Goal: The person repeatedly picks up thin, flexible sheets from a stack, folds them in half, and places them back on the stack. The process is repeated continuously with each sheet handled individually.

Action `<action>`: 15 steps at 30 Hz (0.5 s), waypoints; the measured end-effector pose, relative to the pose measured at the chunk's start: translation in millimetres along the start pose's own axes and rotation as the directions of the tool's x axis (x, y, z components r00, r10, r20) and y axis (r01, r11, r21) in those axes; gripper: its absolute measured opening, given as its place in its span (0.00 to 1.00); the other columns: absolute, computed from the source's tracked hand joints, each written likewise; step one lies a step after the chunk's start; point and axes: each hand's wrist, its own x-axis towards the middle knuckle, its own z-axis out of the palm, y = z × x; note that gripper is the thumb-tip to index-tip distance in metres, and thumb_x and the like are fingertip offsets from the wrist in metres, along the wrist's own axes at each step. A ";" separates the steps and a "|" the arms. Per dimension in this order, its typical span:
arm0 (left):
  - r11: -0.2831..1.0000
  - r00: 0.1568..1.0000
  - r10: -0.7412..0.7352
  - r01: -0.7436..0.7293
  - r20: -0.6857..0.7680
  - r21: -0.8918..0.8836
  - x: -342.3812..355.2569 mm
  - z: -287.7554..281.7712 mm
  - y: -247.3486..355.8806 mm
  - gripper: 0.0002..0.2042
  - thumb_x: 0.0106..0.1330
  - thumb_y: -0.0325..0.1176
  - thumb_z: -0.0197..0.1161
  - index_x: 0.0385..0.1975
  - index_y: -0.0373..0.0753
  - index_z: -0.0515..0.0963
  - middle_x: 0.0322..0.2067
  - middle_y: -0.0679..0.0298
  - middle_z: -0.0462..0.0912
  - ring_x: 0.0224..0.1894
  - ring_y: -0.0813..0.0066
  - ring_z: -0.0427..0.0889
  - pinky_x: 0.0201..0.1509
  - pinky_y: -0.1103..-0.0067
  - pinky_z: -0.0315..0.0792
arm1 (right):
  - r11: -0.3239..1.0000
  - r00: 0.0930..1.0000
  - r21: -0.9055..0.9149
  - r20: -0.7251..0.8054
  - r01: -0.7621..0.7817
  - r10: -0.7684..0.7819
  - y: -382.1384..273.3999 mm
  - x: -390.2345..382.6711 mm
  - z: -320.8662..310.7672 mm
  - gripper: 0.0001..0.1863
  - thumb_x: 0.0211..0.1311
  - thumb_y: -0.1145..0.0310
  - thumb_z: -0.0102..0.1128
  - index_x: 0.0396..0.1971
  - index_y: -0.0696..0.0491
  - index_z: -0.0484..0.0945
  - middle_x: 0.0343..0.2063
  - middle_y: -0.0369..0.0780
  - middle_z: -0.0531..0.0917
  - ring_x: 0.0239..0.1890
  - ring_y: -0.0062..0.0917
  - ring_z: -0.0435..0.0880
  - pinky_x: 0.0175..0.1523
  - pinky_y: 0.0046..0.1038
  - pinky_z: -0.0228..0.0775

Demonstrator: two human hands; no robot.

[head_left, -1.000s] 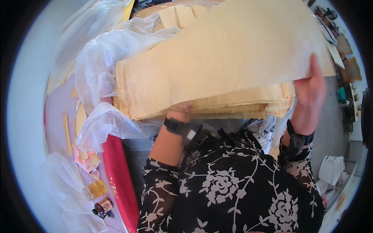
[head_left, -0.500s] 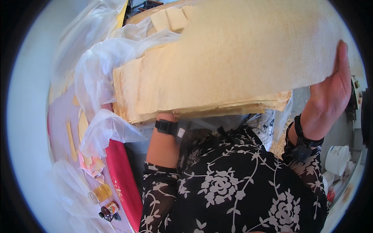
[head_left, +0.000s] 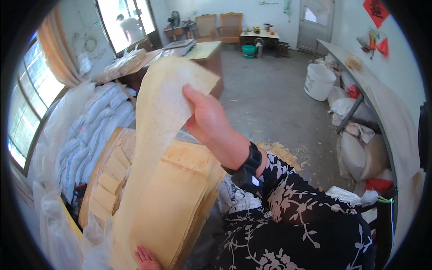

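A large, thin, cream-yellow sheet [head_left: 155, 105] curves up from a stack of similar sheets [head_left: 180, 189]. My right hand [head_left: 204, 112] grips its raised edge, thumb on top and fingers underneath. The sheet's far end droops in the air, while its long left part runs down beside the stack. At the near end, my left hand [head_left: 147, 258] rests at the sheets with its visible fingers stretched and a little apart; the rest of it is cut off by the lower edge. Folded yellow pieces [head_left: 108, 183] lie on a board left of the stack.
White sacks [head_left: 92, 130] are piled at the left, with clear plastic film [head_left: 49, 216] in front. A desk [head_left: 207, 51] stands beyond the stack. On the right are a white bucket [head_left: 319, 82] and a long shelf [head_left: 360, 67] over more sacks. Yellow scraps [head_left: 281, 153] litter the floor.
The view has swung up and now takes in the room. My right hand has moved from the sheet's right side to a raised edge, bending the sheet upward. My left hand's fingers now show.
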 end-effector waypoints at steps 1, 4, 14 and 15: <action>0.997 0.999 -0.044 0.043 0.012 0.058 -1.5 2.0 -1.7 0.52 0.67 0.78 0.27 0.74 0.34 0.58 0.77 0.40 0.51 0.79 0.38 0.47 0.80 0.44 0.42 | 0.993 0.988 -0.106 -0.154 -0.049 0.032 -1.9 3.1 -21.9 0.20 0.77 0.64 0.55 0.62 0.57 0.73 0.55 0.42 0.83 0.54 0.32 0.84 0.58 0.41 0.78; 0.755 0.888 0.338 -0.058 -0.311 0.653 -9.8 8.8 -19.7 0.39 0.78 0.64 0.42 0.69 0.30 0.67 0.74 0.42 0.62 0.76 0.41 0.61 0.80 0.46 0.52 | 0.885 0.986 -0.449 -0.154 -0.123 0.058 20.7 -10.1 -83.5 0.18 0.75 0.62 0.56 0.57 0.56 0.78 0.47 0.39 0.86 0.43 0.31 0.87 0.42 0.40 0.83; -0.106 0.828 0.472 0.394 -0.303 0.913 38.4 81.5 -82.6 0.15 0.76 0.41 0.59 0.44 0.32 0.80 0.27 0.59 0.85 0.26 0.75 0.84 0.27 0.81 0.76 | 0.838 0.886 -0.399 -0.420 -0.373 0.195 21.7 -55.2 -73.9 0.21 0.77 0.60 0.55 0.63 0.53 0.74 0.52 0.42 0.86 0.49 0.34 0.88 0.42 0.38 0.86; -0.253 0.861 0.474 0.331 -0.182 0.909 40.0 90.0 -102.5 0.14 0.76 0.39 0.58 0.42 0.32 0.81 0.24 0.61 0.84 0.24 0.76 0.83 0.27 0.80 0.76 | 0.855 0.906 -0.380 -0.364 -0.354 0.213 23.3 -50.7 -56.1 0.21 0.77 0.60 0.55 0.64 0.52 0.73 0.53 0.42 0.85 0.50 0.34 0.88 0.42 0.38 0.86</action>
